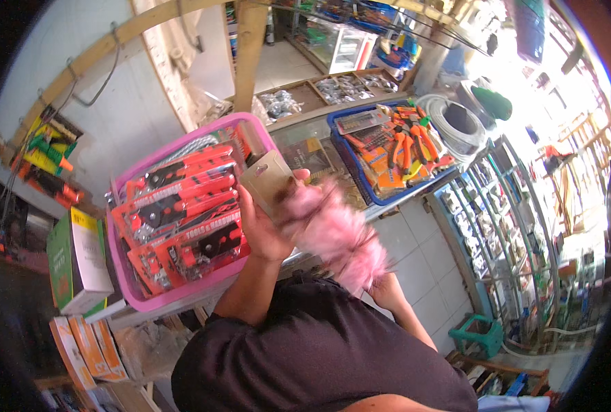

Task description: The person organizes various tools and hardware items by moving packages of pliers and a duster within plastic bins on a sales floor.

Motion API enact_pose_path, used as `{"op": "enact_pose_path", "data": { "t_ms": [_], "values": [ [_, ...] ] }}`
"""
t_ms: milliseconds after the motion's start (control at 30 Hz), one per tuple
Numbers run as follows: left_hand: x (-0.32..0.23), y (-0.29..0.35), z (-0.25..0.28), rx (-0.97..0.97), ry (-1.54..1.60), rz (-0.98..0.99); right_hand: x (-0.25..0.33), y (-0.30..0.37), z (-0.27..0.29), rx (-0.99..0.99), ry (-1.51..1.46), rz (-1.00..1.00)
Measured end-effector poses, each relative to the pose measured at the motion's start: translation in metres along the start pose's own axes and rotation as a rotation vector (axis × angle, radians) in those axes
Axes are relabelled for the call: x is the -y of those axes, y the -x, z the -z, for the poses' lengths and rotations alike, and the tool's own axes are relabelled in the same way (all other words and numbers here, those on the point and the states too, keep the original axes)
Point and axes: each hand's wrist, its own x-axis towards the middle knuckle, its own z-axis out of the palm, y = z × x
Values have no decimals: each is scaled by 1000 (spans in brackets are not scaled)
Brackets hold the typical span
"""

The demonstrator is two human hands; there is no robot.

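Note:
My left hand [263,230] is raised beside a pink basket [135,294], its fingers around a beige hang card [267,180] with a punched hole at its top. What the card carries is hidden. In front of me, my right hand [388,292] is closed at the lower end of a pink feather duster [336,237], whose handle does not show. The duster's fluffy head is smeared by motion and its upper end overlaps the card and my left fingers. Inside the pink basket lie several red-and-black packaged hand tools [185,189].
A blue tray [374,203] of orange-handled pliers and other tools stands to the right on the glass counter. Behind it are a wooden divided tray [312,98] of small metal parts and coiled grey cable [450,123]. A green stool [477,335] stands on the tiled floor.

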Motion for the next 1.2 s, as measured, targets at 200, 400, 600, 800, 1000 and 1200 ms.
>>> {"op": "enact_pose_path", "data": {
  "t_ms": [200, 400, 600, 800, 1000, 1200],
  "values": [
    [-17, 16, 17, 22, -3, -15, 21, -21, -16, 14, -154, 141],
    [-3, 32, 41, -269, -4, -222, 35, -40, -18, -90, -233, 380],
    [-8, 19, 21, -414, 79, -334, 38, -39, -12, 122, -143, 105],
    [-2, 27, 13, -354, 3, -329, 50, -43, -3, 215, -150, -76],
    [-2, 30, 19, -216, -54, -299, 75, -51, 11, 283, 21, -408],
    [0, 34, 56, 13, 113, -114, 79, -43, 11, 216, 68, 52]
  ]
}}
